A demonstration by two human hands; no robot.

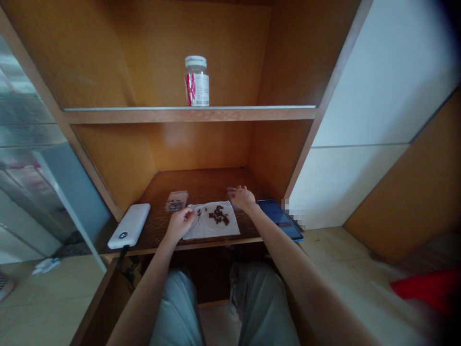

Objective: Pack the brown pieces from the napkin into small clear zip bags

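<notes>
Wooden desk: crosswise tissue beside pinched left hand; right hand lies open.

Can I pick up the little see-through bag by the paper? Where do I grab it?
Pinch the near edge of the small clear plastic packet with your fingers, coming down from above, on the side facing you. It lies flat on the dark wooden desktop, so it has no tall part to grab, and a thin edge is probably easiest. Your left hand is closest.
</notes>
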